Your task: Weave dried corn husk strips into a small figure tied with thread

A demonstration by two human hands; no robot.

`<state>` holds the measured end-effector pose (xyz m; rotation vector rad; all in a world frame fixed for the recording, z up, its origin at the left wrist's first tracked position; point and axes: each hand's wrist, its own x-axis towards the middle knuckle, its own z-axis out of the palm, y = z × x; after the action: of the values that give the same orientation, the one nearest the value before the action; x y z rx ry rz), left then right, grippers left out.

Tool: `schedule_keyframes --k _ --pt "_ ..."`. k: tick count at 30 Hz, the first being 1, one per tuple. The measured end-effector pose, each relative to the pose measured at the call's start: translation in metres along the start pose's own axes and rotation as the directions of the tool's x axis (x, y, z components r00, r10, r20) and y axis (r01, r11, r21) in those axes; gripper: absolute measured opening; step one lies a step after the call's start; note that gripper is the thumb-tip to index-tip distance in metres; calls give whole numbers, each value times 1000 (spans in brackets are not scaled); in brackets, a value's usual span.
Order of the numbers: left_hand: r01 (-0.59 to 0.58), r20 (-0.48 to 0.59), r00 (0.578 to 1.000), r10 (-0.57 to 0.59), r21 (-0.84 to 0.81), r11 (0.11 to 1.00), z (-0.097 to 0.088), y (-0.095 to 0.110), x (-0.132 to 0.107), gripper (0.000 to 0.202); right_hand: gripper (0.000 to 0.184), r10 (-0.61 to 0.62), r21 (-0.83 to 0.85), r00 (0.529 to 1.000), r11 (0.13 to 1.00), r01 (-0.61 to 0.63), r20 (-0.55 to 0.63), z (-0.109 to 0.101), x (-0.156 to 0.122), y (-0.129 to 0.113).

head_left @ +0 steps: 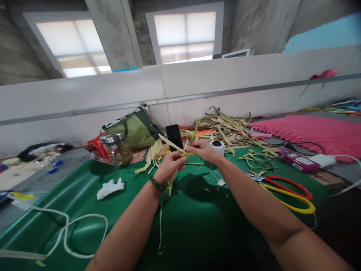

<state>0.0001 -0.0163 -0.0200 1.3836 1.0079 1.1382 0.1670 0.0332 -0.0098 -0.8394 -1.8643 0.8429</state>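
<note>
Both of my hands meet above a green table cover [197, 226]. My left hand [168, 166], with a green bead bracelet on the wrist, is closed around a bunch of pale yellow-green leaf strips [153, 152]. Some strips hang down below that hand. My right hand [203, 149] pinches the same strips from the right, fingers pressed together. One strip sticks up and left between the hands. A black phone [174, 137] stands just behind them.
A heap of dried leaf strips [222, 124] lies at the back. Red-and-yellow scissors [284, 190] lie to the right, near a purple device [296, 161]. A glass jar [117, 147], a green bag [135, 128], a crumpled tissue [109, 187], a white cord [67, 233] and a pink mat [313, 131] surround the cover.
</note>
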Motion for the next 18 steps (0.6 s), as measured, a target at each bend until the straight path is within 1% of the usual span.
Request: schedule_keyframes --k 1,3,7,11,13,15,17,18 --pt "6 -11 1000 -6 -13 1000 0 1 -1 40 34 -16 -36 999 999 15 -28 1 0 1" --pt "18 -38 999 -18 -23 1000 1 3 -2 37 34 -39 -63 999 997 37 -31 3 0 0" --pt "20 -80 997 -13 85 996 2 1 0 35 27 -48 -80 999 996 47 -9 12 -5 -5" --pt "28 -62 998 -18 154 988 3 -1 0 27 31 -29 -62 1000 998 30 11 16 -7 -7" --pt "36 -36 999 -31 123 992 2 0 -1 23 34 -50 -68 999 996 49 -10 14 -7 -6" --pt "44 -9 999 -43 61 997 1 2 -2 23 38 -59 -93 997 994 55 -45 11 -6 -6" --pt "44 -12 999 -44 -9 999 0 5 -3 26 38 -35 -101 999 994 32 -19 7 -5 -5" --pt "41 -25 999 -42 -46 998 -1 5 -3 28 38 -14 -91 1000 996 16 22 5 -4 -5"
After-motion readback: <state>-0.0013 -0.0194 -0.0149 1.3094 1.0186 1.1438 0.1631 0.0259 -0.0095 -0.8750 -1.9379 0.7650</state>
